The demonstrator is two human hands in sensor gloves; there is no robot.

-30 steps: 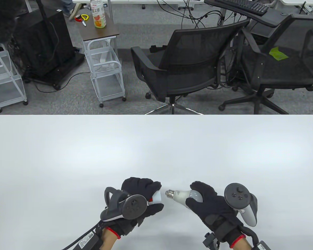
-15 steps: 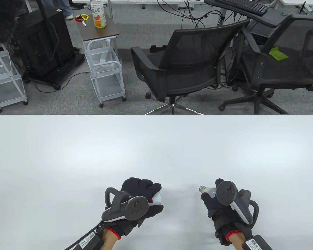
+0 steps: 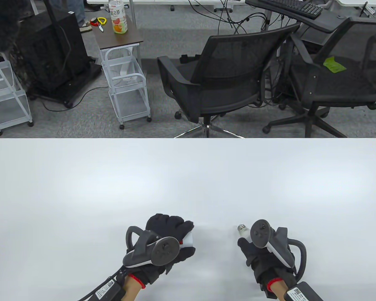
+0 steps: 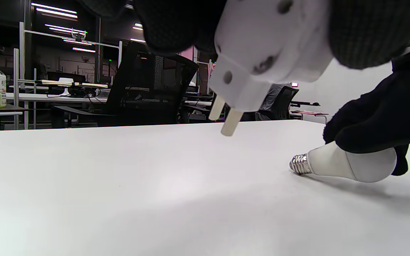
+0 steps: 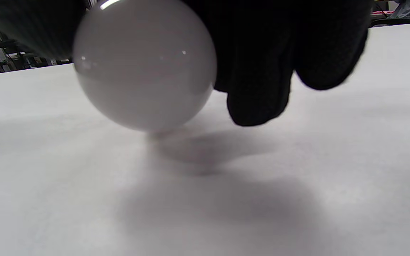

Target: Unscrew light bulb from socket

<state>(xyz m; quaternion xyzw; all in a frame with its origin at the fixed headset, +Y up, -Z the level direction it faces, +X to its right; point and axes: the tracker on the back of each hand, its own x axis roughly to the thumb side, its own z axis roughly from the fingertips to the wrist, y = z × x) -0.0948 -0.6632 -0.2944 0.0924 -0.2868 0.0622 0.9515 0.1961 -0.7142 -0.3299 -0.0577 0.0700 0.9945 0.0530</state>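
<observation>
The white light bulb (image 3: 243, 228) is out of the socket, its metal screw base pointing to the far left. My right hand (image 3: 246, 243) holds it from above, low at the table surface. The left wrist view shows the bulb (image 4: 347, 165) lying at the tabletop under the right hand's fingers (image 4: 372, 121). In the right wrist view its round globe (image 5: 144, 67) sits beside my fingers (image 5: 262, 71). My left hand (image 3: 182, 235) grips the white socket (image 3: 188, 240), an adapter (image 4: 272, 53) with two plug prongs, held above the table.
The white table (image 3: 188, 175) stretches wide behind the hands. Two black office chairs (image 3: 219, 78) stand beyond its far edge. A small side cart with a drink bottle (image 3: 118, 18) is at the far left.
My right hand has carried the bulb to the right, away from the socket, turned palm down and lowered it to the table. My left hand has stayed in place with the socket.
</observation>
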